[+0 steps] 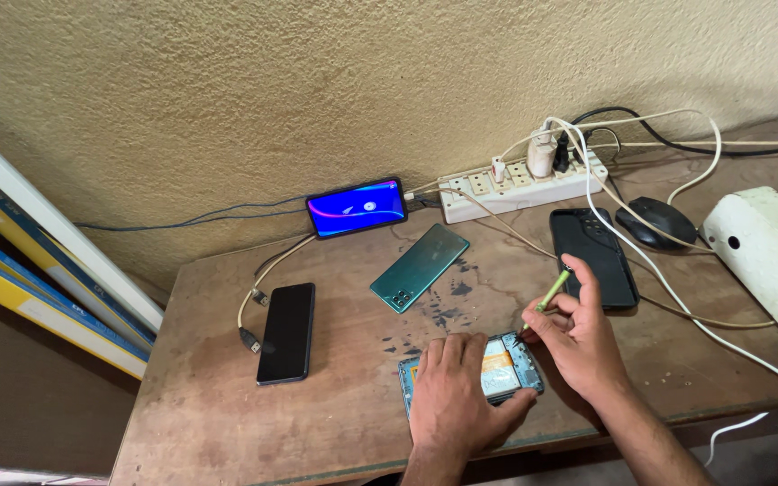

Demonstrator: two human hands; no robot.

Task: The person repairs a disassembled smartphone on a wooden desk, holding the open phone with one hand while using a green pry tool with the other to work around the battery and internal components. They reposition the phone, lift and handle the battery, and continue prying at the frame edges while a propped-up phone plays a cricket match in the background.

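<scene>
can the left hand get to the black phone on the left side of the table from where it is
Probably yes: the left hand lies flat on the opened phone, holding nothing, and only bare table lies between it and the black phone.

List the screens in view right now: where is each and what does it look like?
Lit phone: propped against the wall, blue-purple screen, cable attached.
Black phone: flat at the table's left, screen dark.
Opened phone: under left hand, insides showing, no screen seen.
Right hand holds a green tool.

Worn, stained wooden table [227,396]; rough plaster wall [227,81] at twelve o'clock; glossy black phone [286,331]; matt teal phone back [420,266]; white plastic power strip [522,187].
</scene>
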